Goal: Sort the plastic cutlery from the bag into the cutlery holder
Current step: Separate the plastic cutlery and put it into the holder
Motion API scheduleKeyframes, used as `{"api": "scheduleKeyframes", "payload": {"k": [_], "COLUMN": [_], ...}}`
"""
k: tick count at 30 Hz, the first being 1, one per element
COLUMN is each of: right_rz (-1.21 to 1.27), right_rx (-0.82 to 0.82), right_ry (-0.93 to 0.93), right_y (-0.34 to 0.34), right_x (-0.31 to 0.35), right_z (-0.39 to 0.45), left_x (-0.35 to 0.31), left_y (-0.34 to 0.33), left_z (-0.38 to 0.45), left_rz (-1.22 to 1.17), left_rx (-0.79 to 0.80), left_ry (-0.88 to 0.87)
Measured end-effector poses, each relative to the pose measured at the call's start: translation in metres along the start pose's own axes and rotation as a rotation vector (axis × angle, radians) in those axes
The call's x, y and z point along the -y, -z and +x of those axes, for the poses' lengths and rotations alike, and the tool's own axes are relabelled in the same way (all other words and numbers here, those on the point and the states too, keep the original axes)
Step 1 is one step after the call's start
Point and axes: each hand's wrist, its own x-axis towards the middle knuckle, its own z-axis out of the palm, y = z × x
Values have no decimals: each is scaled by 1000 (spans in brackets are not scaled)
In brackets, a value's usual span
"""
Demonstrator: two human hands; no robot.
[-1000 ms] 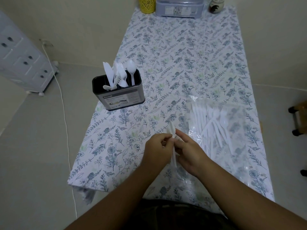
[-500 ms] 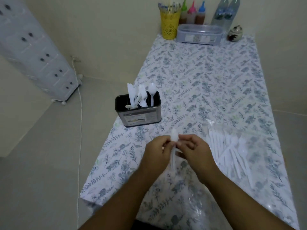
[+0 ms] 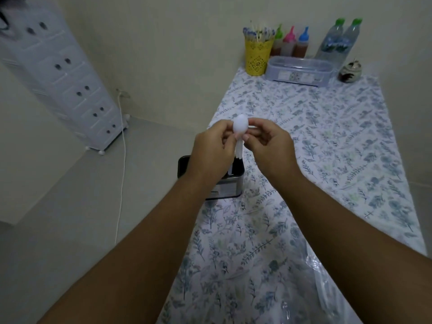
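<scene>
Both hands' grips pinch the white plastic spoon (image 3: pixel 240 126) upright above the cutlery holder (image 3: pixel 230 183).

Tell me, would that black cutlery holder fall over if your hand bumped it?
Probably not easily. The cutlery holder looks like a wide metal box sitting flat on the tablecloth, so it likely slides before tipping. Still, it sits near the table's edge, and the left hand is right above it, so a hard knock might push it off.

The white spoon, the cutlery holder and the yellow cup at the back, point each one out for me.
white spoon (image 3: pixel 240 125), head view, on its bowl, above the fingertips.
cutlery holder (image 3: pixel 230 187), head view, on its metal front wall beside the left wrist.
yellow cup (image 3: pixel 257 56), head view, on its lattice side.
</scene>
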Motion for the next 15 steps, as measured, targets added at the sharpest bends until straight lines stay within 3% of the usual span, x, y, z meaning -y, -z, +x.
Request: {"api": "scheduleKeyframes", "payload": {"k": [7,15], "right_rz": [-328,-480], "right_rx": [84,91], "right_ry": [-139,-106], "right_y": [-10,29], "right_x": [-40,-24], "right_z": [-12,-30], "left_x": [28,-13], "left_y": [-18,-26], "left_z": [-15,-24], "left_rz": [282,317], "left_rx": [137,96], "left_ry": [193,48]}}
